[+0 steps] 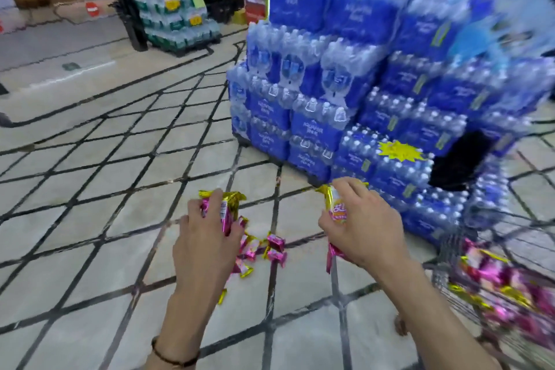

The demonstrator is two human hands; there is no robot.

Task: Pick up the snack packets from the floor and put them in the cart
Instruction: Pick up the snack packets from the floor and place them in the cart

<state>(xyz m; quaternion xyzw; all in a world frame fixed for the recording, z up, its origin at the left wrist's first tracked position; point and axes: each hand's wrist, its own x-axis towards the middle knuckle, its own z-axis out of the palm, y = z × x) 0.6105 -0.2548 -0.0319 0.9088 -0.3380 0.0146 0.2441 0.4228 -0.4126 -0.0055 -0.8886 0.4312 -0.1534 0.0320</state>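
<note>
My left hand (207, 237) is closed around a bunch of pink-and-gold snack packets (223, 207), held above the tiled floor. My right hand (365, 228) grips more pink-and-gold packets (336, 204), one dangling below the palm. Several loose packets (267, 248) lie on the floor between and just under my hands. The wire cart (450, 252) stands at the lower right and holds a pile of the same pink packets (507, 288).
A tall stack of blue shrink-wrapped water bottle packs (345, 93) rises directly ahead and to the right, close to the cart. A smaller green-labelled bottle stack (174, 21) stands far back left beside a dark post (129, 15). Tiled floor (90, 204) spreads to the left.
</note>
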